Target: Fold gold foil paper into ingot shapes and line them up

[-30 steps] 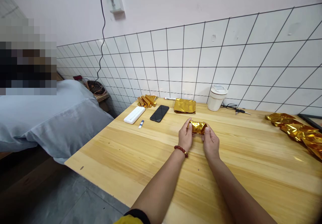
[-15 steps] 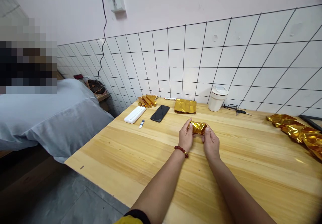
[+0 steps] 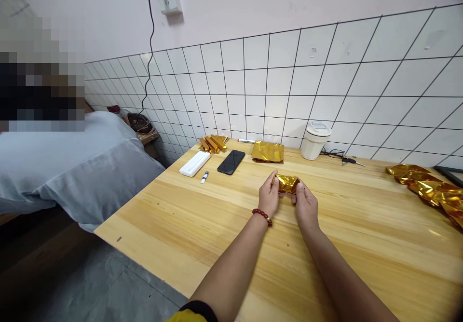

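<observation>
Between both hands is a small folded piece of shiny gold foil paper, held above the wooden table. My left hand, with a beaded bracelet at the wrist, pinches its left end, thumb on top. At the opposite end my right hand is closed on it the same way. The fingertips under the foil are mostly hidden. Just beyond lies a flat stack of gold foil sheets. Several folded gold foil pieces lie in a row at the far right.
Along the back are gold strips, a marker, a white lidded cup, glasses and keys. A black phone, white power bank and small tube lie left. A person in a grey top is beyond the left edge.
Both hands keep their grip on the gold foil paper, with hardly any finger movement. The whole view has shifted very slightly.
</observation>
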### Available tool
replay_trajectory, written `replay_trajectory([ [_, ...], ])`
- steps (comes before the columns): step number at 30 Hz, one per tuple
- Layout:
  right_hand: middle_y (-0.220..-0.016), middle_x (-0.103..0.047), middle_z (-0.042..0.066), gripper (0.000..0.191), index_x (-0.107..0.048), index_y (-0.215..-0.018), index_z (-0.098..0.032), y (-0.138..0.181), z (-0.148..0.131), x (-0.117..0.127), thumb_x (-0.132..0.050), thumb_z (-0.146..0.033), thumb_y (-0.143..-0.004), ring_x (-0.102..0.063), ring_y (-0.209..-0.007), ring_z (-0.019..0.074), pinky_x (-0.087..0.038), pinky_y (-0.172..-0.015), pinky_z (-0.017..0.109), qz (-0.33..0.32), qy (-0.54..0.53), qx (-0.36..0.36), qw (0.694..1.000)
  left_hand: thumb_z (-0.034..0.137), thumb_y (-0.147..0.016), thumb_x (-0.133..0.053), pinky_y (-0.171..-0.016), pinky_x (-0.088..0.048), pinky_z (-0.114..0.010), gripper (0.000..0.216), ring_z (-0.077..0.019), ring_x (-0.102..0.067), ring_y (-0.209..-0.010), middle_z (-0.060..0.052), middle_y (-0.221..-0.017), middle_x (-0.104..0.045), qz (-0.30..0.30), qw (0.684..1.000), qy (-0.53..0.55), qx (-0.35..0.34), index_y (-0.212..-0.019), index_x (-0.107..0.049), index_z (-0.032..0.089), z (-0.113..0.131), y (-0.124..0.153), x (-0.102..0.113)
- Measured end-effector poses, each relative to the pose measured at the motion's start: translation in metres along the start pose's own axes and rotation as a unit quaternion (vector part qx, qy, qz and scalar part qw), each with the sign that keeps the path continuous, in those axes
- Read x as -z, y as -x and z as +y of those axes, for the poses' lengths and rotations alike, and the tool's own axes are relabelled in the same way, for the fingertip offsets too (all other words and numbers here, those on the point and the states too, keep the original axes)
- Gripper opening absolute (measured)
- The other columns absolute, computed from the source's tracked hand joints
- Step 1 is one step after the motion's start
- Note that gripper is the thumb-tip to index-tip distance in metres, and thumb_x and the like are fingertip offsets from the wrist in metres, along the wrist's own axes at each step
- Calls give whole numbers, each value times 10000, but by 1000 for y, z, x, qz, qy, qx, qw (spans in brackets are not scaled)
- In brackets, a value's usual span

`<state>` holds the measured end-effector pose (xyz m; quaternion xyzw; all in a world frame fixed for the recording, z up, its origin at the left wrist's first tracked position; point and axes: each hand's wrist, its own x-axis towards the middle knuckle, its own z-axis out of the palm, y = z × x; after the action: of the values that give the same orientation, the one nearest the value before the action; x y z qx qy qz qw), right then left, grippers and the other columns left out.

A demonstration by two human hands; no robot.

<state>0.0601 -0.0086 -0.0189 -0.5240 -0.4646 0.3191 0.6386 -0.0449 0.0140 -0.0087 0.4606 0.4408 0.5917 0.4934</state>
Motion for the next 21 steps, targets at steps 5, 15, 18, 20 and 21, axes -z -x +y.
replay_trajectory([
  [5,-594,-470,-36,688,-681,-1210,-128,-1,3,0,-474,-694,-879,-427,-569,146,-360,-585,285,3,-3,-8,1000,576,-891,-560,-647,-589,-287,565,-191,-663,-876,-106,-1234,-671,-4,1000,2,8,-1335,-631,233,-1,-1,0],
  [15,-590,-478,-35,686,-683,-1193,-123,-3,6,0,-473,-699,-884,-439,-565,143,-365,-580,284,1,-3,-6,1000,570,-893,-562,-615,-578,-269,580,-185,-653,-860,-110,-1213,-672,0,1000,9,23,-1351,-617,220,-2,-4,0],
  [18,-594,-473,-35,685,-688,-1182,-122,-3,6,0,-471,-699,-884,-430,-563,141,-361,-576,284,0,-6,-6,1000,587,-883,-567,-622,-578,-274,599,-183,-652,-856,-106,-1214,-669,-2,1000,10,23,-1357,-612,223,-3,-5,0],
  [20,-589,-465,-37,694,-684,-1191,-121,-3,5,0,-472,-704,-881,-430,-565,143,-357,-579,285,-1,-5,-9,1000,588,-886,-563,-611,-573,-263,603,-176,-652,-844,-107,-1202,-672,-1,1000,13,23,-1360,-609,219,-4,-6,1],
  [21,-586,-461,-38,699,-682,-1196,-120,-3,6,0,-471,-707,-880,-432,-566,144,-356,-581,286,-3,-3,-10,1000,585,-889,-559,-601,-567,-254,601,-171,-652,-832,-107,-1190,-676,0,1000,15,25,-1362,-607,217,-5,-6,1],
])
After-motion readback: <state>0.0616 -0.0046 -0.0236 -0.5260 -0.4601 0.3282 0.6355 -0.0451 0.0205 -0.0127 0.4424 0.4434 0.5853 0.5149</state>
